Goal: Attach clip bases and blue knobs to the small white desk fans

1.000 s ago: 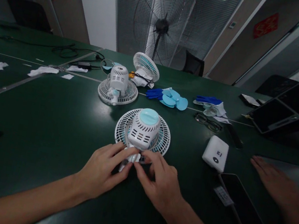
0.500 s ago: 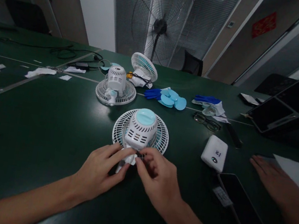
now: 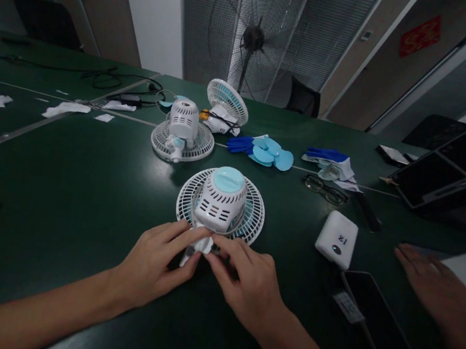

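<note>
A small white fan [image 3: 222, 199] lies with its round grille flat on the dark green table, its motor housing and pale blue cap facing up. My left hand [image 3: 160, 258] is closed, thumb and fingers gripping the white neck piece [image 3: 202, 245] at the fan's near side. From the other side, my right hand [image 3: 249, 278] pinches with thumb and forefinger at the same neck piece. Whether a small part sits between those right fingertips is hidden.
Behind are a second fan [image 3: 183, 130], a third fan [image 3: 226, 108], blue fan blades [image 3: 272, 152] and gloves [image 3: 333, 164]. On the right are glasses [image 3: 325, 190], a white power bank [image 3: 337, 238], a phone [image 3: 387, 337] and another person's hand [image 3: 433, 285].
My right hand's fingertips have shifted slightly left, closer in against the neck piece. My left hand keeps its grip. The whole view has shifted a little.
</note>
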### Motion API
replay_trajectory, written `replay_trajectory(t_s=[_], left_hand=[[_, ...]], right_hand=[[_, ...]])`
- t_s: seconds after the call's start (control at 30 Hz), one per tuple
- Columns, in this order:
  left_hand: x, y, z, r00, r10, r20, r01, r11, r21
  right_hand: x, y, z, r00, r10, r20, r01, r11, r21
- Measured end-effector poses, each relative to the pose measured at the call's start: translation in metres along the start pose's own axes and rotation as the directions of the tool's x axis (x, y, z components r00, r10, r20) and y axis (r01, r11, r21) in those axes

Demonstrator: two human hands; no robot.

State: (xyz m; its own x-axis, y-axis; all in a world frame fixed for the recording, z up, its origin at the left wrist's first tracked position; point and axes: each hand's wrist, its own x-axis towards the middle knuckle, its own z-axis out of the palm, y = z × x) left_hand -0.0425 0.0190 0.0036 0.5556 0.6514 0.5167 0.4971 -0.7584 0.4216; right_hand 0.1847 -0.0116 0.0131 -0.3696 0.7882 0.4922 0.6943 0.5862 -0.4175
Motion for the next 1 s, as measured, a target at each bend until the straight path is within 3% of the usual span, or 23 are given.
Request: replay_trajectory(t_s=[0.17,0.23,0.37,0.4,0.47,0.53,0.6,0.67,0.73,0.8,0.9,0.93,1.0], left_hand=[[0.001,0.001,-0.001,1.000,0.019,-0.006,-0.019,1.000,0.023],[0.002,0.002,-0.001,0.999,0.034,-0.011,-0.034,0.999,0.029],[0.002,0.002,-0.001,1.000,0.022,0.018,-0.023,1.000,0.018],[0.002,0.002,-0.001,1.000,0.018,0.020,-0.018,1.000,0.017],[0.001,0.002,-0.001,1.000,0.015,0.008,-0.015,1.000,0.016],[0.001,0.002,0.000,1.000,0.013,-0.007,-0.013,1.000,0.019],[0.001,0.002,0.000,1.000,0.012,-0.011,-0.012,1.000,0.020],[0.001,0.002,0.001,1.000,0.016,-0.009,-0.016,1.000,0.016],[0.000,0.001,0.001,1.000,0.019,-0.007,-0.019,1.000,0.009],[-0.001,0.000,0.001,1.000,0.011,0.000,-0.011,1.000,0.010],[-0.002,-0.001,0.000,1.000,0.005,0.016,-0.005,1.000,0.017],[-0.002,-0.001,-0.001,1.000,0.007,0.020,-0.008,1.000,0.019],[-0.001,-0.001,-0.001,1.000,0.009,0.023,-0.010,1.000,0.019]], right_hand=[[0.005,-0.010,-0.002,0.984,0.175,0.044,-0.180,0.958,0.224],[0.008,-0.012,-0.002,0.956,0.275,0.104,-0.294,0.903,0.314],[0.013,-0.015,-0.002,0.782,0.452,0.429,-0.623,0.575,0.530],[0.013,-0.015,-0.002,0.774,0.464,0.431,-0.633,0.564,0.530],[0.009,-0.013,-0.002,0.863,0.440,0.248,-0.505,0.735,0.453],[0.004,-0.007,-0.003,0.973,0.229,0.027,-0.229,0.945,0.232],[-0.001,-0.001,-0.004,0.999,-0.038,-0.010,0.038,0.999,0.022],[-0.002,0.003,-0.003,0.990,-0.142,0.018,0.143,0.989,-0.047],[0.000,0.001,-0.001,0.999,-0.054,0.006,0.054,0.998,0.025],[0.006,-0.006,0.000,0.987,0.141,0.074,-0.154,0.965,0.213],[0.011,-0.021,0.000,0.873,0.321,0.366,-0.462,0.783,0.417],[0.011,-0.023,0.000,0.855,0.343,0.388,-0.494,0.764,0.415],[0.009,-0.024,-0.003,0.906,0.348,0.243,-0.414,0.848,0.330]])
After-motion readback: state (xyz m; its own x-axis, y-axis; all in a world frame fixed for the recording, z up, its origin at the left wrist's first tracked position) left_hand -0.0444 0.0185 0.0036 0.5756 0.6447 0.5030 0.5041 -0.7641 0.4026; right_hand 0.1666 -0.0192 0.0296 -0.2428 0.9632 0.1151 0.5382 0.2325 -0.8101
